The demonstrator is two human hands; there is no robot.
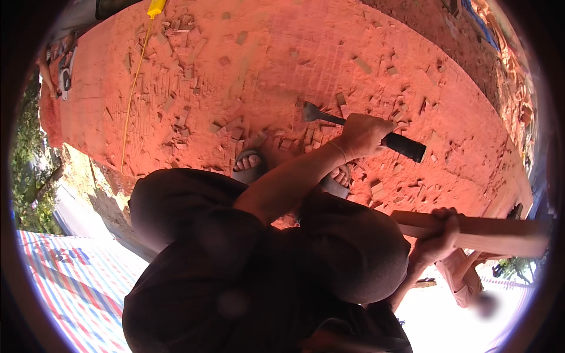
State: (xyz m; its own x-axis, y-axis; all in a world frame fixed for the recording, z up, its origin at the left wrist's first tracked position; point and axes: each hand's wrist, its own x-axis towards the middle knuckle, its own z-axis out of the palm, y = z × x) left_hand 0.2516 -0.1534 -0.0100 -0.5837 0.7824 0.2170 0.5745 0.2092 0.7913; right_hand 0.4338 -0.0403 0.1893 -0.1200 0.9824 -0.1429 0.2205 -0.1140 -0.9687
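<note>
I squat on a broad reddish wooden slab (282,47) strewn with wood chips. My left hand (365,136) is closed round a chisel (405,147); its black handle sticks out to the right of the fist and its flat metal blade points left, above the slab, with the edge apart from any chip I can make out. Off to the right, my right hand (436,242) grips a thick, squared length of wood (494,229), fingers wrapped over its top. That wood lies roughly level beside my right knee, and its far right end blurs at the rim.
Loose wood chips (182,126) lie around my sandalled feet (250,162). A yellow cord (137,76) runs from a yellow tool (156,8) across the slab. Another person's hand is near a tool (65,79) at far left; a second person (462,276) is behind my right arm. Striped sheeting (70,282) lies lower left.
</note>
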